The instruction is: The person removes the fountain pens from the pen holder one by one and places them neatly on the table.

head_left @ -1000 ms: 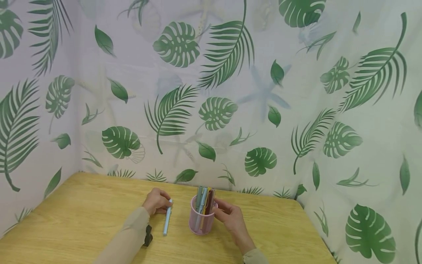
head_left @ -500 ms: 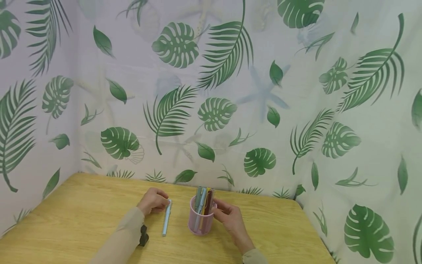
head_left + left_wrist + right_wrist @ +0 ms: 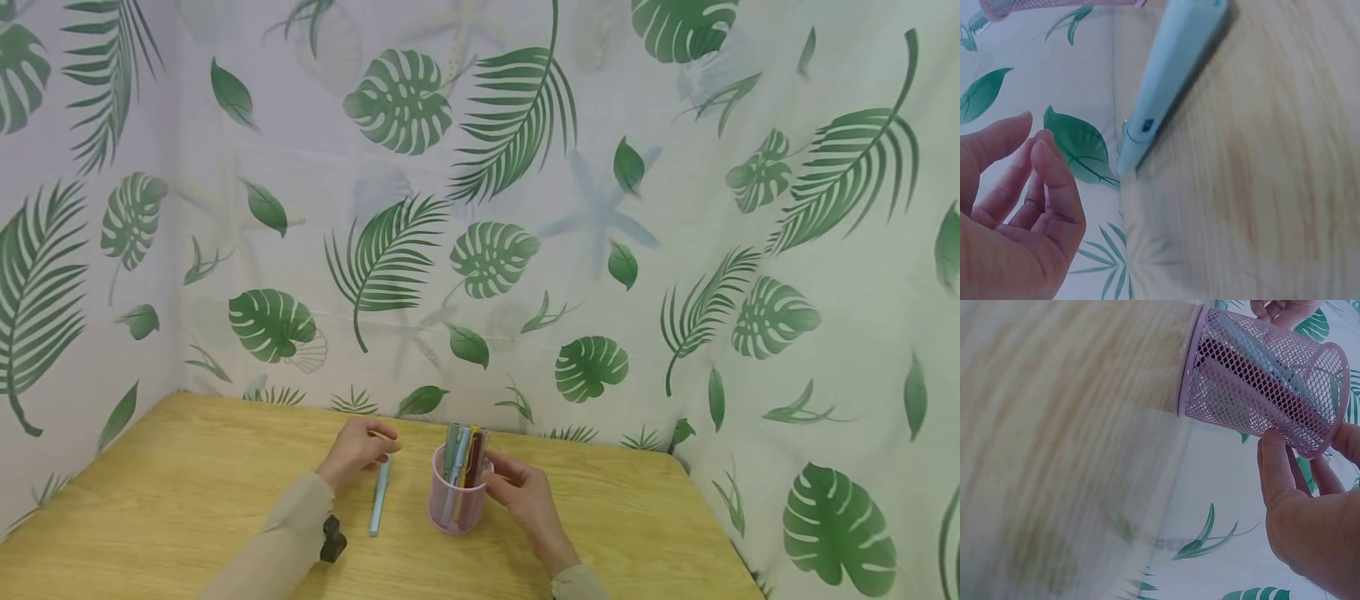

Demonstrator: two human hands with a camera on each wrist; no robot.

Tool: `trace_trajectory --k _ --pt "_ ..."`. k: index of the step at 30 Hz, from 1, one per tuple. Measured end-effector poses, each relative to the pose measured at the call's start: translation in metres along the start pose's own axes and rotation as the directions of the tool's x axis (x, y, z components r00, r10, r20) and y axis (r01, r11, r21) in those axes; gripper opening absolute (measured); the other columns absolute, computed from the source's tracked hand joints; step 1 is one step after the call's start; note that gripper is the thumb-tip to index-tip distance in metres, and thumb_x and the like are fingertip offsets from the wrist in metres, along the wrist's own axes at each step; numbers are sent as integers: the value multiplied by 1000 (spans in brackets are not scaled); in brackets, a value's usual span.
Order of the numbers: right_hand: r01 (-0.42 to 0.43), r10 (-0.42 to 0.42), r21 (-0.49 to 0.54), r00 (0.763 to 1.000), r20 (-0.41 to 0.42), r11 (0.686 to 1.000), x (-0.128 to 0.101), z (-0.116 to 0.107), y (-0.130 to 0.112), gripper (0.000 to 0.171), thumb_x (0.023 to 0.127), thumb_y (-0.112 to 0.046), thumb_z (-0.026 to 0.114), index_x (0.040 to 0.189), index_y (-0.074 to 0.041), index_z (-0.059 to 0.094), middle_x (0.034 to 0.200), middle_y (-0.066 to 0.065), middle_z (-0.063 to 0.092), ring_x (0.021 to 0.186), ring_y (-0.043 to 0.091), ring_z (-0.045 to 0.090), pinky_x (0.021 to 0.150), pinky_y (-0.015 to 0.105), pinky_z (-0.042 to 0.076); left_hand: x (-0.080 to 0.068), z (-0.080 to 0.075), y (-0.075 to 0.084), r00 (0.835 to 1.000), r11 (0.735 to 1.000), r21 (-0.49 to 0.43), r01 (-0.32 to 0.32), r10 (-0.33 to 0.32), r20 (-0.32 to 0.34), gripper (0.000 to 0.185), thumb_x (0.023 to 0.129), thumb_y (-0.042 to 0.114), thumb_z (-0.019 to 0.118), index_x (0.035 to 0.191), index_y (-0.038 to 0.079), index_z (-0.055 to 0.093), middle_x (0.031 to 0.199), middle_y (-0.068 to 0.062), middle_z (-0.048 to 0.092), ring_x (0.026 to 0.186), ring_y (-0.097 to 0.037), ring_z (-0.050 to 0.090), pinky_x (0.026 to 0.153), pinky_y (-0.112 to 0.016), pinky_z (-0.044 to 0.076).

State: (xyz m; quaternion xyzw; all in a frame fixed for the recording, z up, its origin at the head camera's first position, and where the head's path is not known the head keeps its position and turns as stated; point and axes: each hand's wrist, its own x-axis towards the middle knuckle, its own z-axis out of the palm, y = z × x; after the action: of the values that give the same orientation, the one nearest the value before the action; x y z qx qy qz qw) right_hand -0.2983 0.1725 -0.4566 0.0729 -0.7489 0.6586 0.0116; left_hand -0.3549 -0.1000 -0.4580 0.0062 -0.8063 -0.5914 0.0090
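A light blue pen [image 3: 379, 497] lies on the wooden table, with its clip showing in the left wrist view. My left hand [image 3: 358, 451] hovers just above the pen's far end, fingers loosely bent and nothing between them. In the left wrist view the left hand [image 3: 1025, 212] is apart from the pen [image 3: 1169, 81]. To the right stands a pink mesh pen cup [image 3: 456, 508] holding several pens [image 3: 467, 454]. My right hand [image 3: 531, 504] holds the cup by its right side near the rim. Its fingers and thumb meet the mesh cup [image 3: 1266, 381] in the right wrist view.
The yellowish wooden table [image 3: 187, 483] runs back to a leaf-patterned cloth wall [image 3: 517, 317]. That cloth also closes off the left and right sides. A black device [image 3: 333, 540] is strapped at the left wrist.
My left hand was at the pen's far end; it drew slightly back left, then lifted off above it. The pen, the cup and the right hand stay about where they were.
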Motion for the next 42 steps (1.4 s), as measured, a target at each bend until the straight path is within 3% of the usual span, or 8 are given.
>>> trace_trajectory --k 10,28,42 --pt "-1 1 -1 1000 13 1000 1 -1 -3 44 95 -12 64 135 4 55 136 26 56 112 27 64 95 39 54 0 12 11 998 998 -37 -56 55 -26 16 87 8 70 100 -2 70 84 -10 72 65 -16 63 55 -26 51" --pt "-12 12 15 1000 -3 1000 -2 -2 -3 43 94 -12 65 134 4 56 134 27 57 110 24 65 92 36 55 -4 35 23 989 985 -103 -139 144 36 16 92 16 69 100 3 72 81 -7 70 67 -14 62 56 -27 50" --pt "-17 17 20 1000 -2 1000 -2 -1 1 44 94 -13 66 133 3 56 133 25 58 107 21 66 92 37 55 -9 52 30 974 967 -139 -214 222 44 22 91 28 71 100 7 72 84 -8 70 72 -18 64 59 -27 50"
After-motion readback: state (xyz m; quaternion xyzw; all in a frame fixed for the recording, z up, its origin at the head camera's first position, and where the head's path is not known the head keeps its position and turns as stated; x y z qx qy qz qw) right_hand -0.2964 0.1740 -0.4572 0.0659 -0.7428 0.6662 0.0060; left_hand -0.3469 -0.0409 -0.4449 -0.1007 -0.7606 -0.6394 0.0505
